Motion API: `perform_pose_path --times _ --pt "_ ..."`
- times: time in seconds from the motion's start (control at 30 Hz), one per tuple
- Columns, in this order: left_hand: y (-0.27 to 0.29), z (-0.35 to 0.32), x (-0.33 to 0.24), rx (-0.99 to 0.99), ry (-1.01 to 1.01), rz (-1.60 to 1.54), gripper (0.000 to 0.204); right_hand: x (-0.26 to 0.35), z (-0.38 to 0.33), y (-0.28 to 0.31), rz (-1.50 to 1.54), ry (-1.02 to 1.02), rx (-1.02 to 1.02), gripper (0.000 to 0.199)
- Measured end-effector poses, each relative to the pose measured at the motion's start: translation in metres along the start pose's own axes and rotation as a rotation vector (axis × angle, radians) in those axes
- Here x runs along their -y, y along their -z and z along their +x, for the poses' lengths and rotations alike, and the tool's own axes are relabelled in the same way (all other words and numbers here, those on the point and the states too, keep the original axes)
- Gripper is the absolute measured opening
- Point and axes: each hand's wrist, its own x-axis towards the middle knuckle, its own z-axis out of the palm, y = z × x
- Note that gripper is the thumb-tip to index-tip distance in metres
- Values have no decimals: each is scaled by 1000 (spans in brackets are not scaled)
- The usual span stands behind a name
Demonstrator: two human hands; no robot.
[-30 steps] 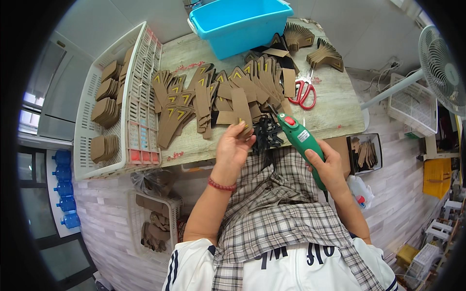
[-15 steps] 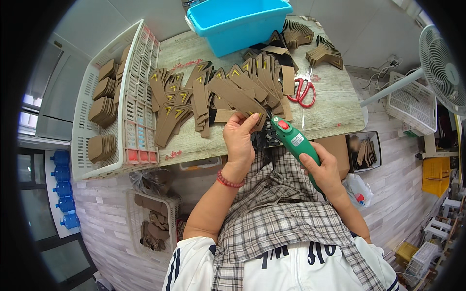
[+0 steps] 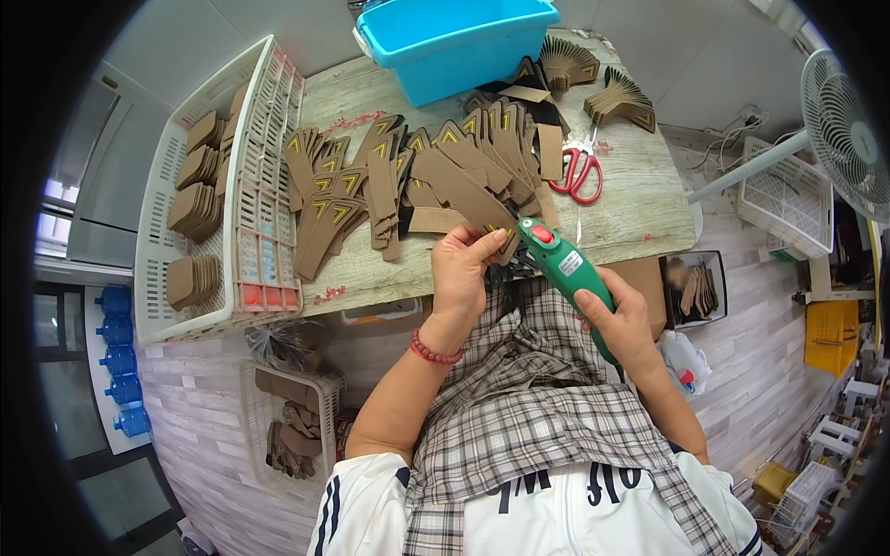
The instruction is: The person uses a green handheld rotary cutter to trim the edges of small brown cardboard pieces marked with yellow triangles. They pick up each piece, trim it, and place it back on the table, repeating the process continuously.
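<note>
My left hand (image 3: 461, 278) pinches the near end of a flat brown strip (image 3: 459, 190) with a yellow chevron mark, thumb on top. The strip slants away to the upper left over the pile. My right hand (image 3: 619, 324) is wrapped round a green handheld power cutter (image 3: 567, 264) with a red button. The cutter's head lies against the strip's right edge, beside my left thumb; its blade is hard to make out. Beyond my hands, many similar brown pieces (image 3: 338, 208) with yellow chevrons lie in overlapping rows on the table (image 3: 630, 218). Dark scraps hang below the cutter's head.
Red-handled scissors (image 3: 584, 176) lie right of the pile. A blue tub (image 3: 464, 56) stands at the back. At the left, a white crate (image 3: 236, 199) holds stacked brown pieces. A fan (image 3: 839, 130) stands at the right, and a black-edged box (image 3: 695, 289) sits below the table.
My left hand has shifted the strip slightly right and toward me along the cutter's head. The right hand has stayed nearly in place, still gripping the cutter.
</note>
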Motion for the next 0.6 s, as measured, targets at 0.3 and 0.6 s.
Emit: perform_pose_path --times 0.3,0.6 --pt "21 9 -22 -220 -200 -78 13 -2 8 -2 69 9 -62 37" --pt "110 95 -59 -660 -618 1262 29 -13 6 -1 80 -13 -68 35"
